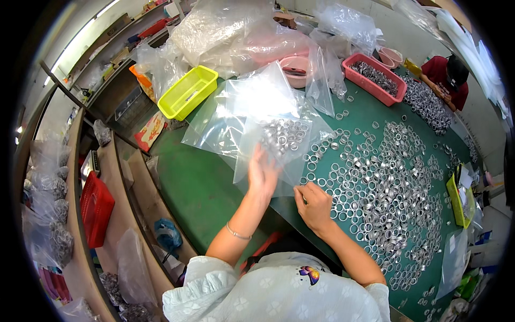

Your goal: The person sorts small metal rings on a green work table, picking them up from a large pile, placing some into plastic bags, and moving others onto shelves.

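A clear plastic bag [244, 161] lies open toward me at the table's near edge, with several silver metal rings [284, 134] in its far part. My left hand [263, 174] is at the bag, palm up, fingers stretched toward the rings and somewhat blurred; whether it is inside the bag or over it I cannot tell. My right hand [314, 204] is closed at the bag's near right corner, thumb and forefinger pinching its edge. Beside it spreads a big heap of loose metal rings [383, 188]. More flat clear bags [214, 126] lie under and beyond the filled one.
A yellow basket [188, 94] stands at the far left table edge. A pink basket [375, 79] of metal parts stands at the back right, near a person in red [456, 80] working by another heap. A yellow-green basket [458, 201] sits far right. Shelves [115, 188] line the left.
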A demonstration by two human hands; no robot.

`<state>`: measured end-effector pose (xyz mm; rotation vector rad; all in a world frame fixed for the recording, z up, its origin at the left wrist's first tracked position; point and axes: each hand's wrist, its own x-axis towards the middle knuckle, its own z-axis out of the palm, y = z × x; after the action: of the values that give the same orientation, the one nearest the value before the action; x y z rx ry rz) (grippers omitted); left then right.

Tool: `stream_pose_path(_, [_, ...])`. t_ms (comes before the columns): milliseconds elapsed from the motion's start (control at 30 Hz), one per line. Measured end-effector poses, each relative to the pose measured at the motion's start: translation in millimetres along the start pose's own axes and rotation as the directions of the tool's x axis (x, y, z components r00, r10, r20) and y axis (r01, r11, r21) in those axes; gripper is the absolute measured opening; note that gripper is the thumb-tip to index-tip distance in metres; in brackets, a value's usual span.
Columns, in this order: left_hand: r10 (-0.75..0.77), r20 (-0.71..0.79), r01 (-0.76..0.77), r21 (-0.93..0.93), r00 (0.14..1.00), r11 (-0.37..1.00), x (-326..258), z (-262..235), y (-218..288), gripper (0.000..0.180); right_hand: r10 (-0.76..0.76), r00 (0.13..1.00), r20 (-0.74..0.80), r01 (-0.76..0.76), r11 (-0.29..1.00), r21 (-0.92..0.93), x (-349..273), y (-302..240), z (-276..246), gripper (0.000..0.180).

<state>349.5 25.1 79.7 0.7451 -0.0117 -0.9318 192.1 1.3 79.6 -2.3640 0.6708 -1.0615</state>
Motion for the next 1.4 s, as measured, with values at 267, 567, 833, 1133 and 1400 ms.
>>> stream_pose_path(267, [-0.266, 0.069, 0.266, 0.007, 0.961, 0.964, -121, -45, -35, 0.035, 0.128, 0.968, 0.216, -0.203, 0.907, 0.369, -25, -34, -20, 0.024])
stream_pose_path(567, [-0.389, -0.154, 0.331, -0.301, 0.908, 0.894, -147, -119, -44, 0.015, -0.27, 0.828, 0.492, 0.224, 0.963, 0.152, -57, -57, -16, 0.052])
stream_pose_path(833, [0.869, -0.456, -0.801, 0.439, 0.191, 0.406, -211, -136, 224, 0.022, -0.341, 0.266, 0.902, 0.373, 0.899, 0.23, -90, -44, -14, 0.039])
stream_pose_path(1133, [0.916, -0.347, -0.856, 0.516, -0.204, 0.005, -352, -167, 495, 0.032, -0.402, 0.197, 0.894, 0.288, 0.896, 0.339, -102, -47, 4, 0.038])
stream_pose_path(1400, [0.633, 0.623, 0.28, 0.778, -0.46, -0.562, -440, -193, 676, 0.019, -0.24, 0.182, 0.954, 0.064, 0.971, 0.232, -107, -34, 22, 0.035])
